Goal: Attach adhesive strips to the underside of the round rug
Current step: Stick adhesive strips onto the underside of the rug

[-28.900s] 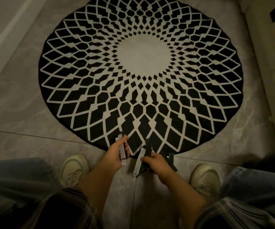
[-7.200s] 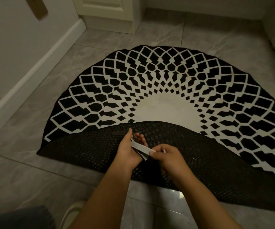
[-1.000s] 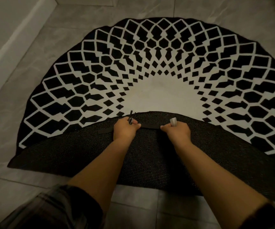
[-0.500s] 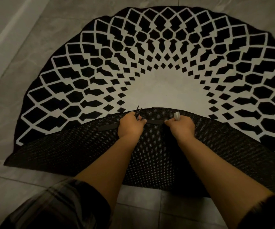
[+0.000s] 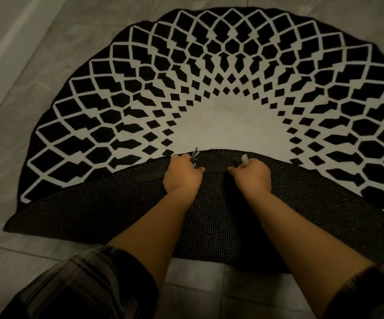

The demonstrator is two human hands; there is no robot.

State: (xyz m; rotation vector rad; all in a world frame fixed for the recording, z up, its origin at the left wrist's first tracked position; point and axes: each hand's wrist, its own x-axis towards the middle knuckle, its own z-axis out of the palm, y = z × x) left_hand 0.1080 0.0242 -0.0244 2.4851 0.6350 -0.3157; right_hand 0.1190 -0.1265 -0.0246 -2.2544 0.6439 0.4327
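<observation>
Round black-and-white rug with a diamond lattice pattern (image 5: 221, 84) lies on the grey tiled floor (image 5: 32, 42), its near half folded over away from the person, so the dark dotted mesh underside (image 5: 108, 212) faces up. The folded edge sits near the rug's pale centre.

Dark adhesive strip (image 5: 148, 178) lies flat on the underside just below the folded edge, running left to right. Its left end shows to the left of the left hand; a further dark stretch (image 5: 216, 169) shows between the two hands.

Left hand (image 5: 183, 172): fingers curled, knuckles down on the strip, gripping a small bundle of spare dark strips (image 5: 195, 155) whose ends stick up past the folded edge.

Right hand (image 5: 252, 173): fingers curled, fingertips touching the right end of the strip, clutching a white piece of peeled backing (image 5: 244, 159) that pokes up from the fist.

Both forearms reach in from the bottom of the frame; a plaid sleeve (image 5: 89, 279) covers the left upper arm. A pale baseboard (image 5: 9, 51) runs along the upper left.
</observation>
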